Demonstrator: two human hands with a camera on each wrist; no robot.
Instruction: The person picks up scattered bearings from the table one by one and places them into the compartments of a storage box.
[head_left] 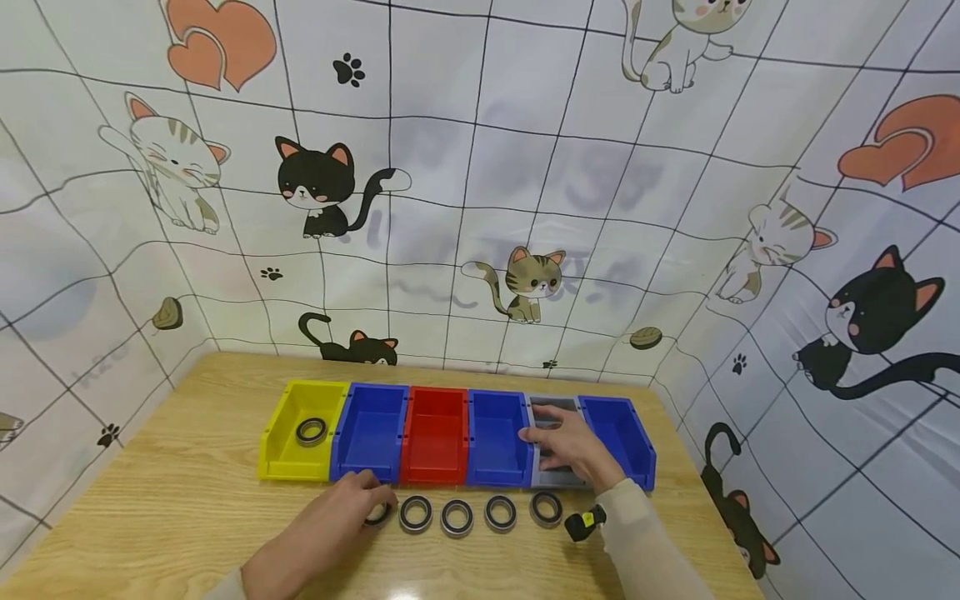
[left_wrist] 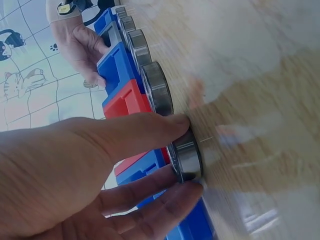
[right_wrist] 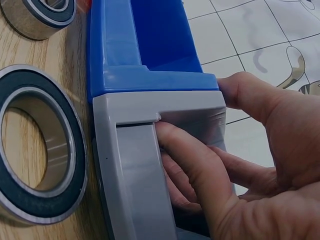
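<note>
My left hand [head_left: 330,521] pinches a ball bearing [left_wrist: 186,157] between thumb and fingertips; it stands on the table in front of the first blue bin [head_left: 371,433]. To its right lie several more bearings in a row, the nearest bearing [head_left: 415,514] close to my fingers. My right hand [head_left: 572,446] grips the side wall of the grey bin [right_wrist: 142,175], fingers inside it and thumb over the adjoining blue bin [right_wrist: 117,50]. The fingertips deep in the grey bin are partly hidden. One bearing [head_left: 311,432] lies in the yellow bin [head_left: 277,454].
The bins stand side by side, with a red bin [head_left: 437,475] in the middle and a blue bin [head_left: 633,450] at the right end. The wooden table [head_left: 187,433] meets a cat-patterned cloth [head_left: 435,192] behind. A black strap device [head_left: 585,523] sits on my right wrist.
</note>
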